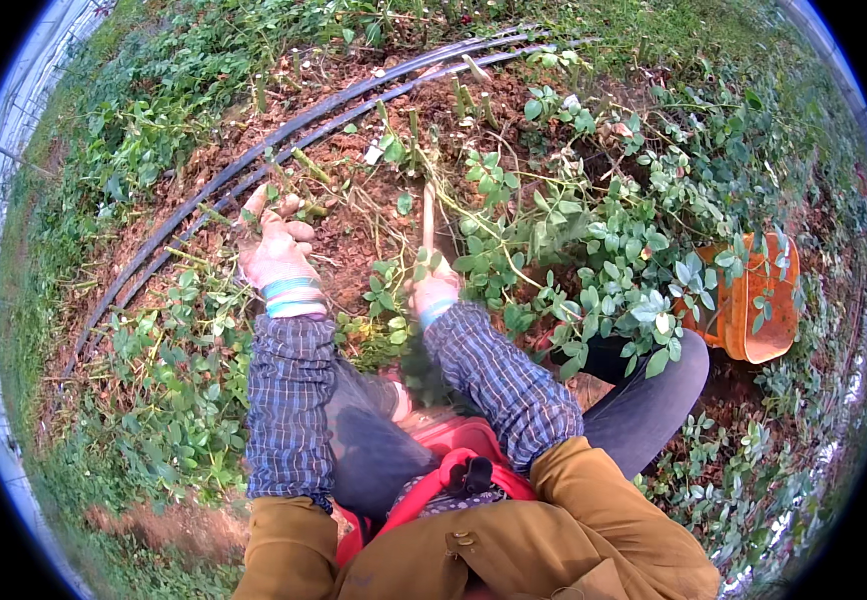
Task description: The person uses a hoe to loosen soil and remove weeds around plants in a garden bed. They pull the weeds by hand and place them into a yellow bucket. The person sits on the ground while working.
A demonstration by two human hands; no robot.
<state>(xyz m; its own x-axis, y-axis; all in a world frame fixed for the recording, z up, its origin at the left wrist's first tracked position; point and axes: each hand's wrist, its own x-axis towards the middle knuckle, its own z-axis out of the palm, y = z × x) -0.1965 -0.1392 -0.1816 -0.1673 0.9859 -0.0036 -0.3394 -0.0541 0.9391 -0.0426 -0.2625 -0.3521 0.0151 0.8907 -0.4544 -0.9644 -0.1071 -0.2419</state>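
Observation:
My left hand (279, 245), in a pale glove with a striped cuff, is over the soil beside the black hoses. Its fingers are apart, and I see nothing held in them. Close to it are short cut green stems (311, 166). My right hand (436, 290), gloved alike, is closed round a wooden handle (429, 218) pointing away from me. What sits at the handle's far end is hidden among stems and soil. Leafy green branches (494, 255) lie just right of this hand, and some leaves overlap it.
Two black hoses (299, 125) curve across the reddish soil (354, 225) beyond my hands. An orange bucket (754, 310) lies tipped at the right, partly behind leaves. Dense leafy plants (169, 370) grow at the left. My bent knees are close below my hands.

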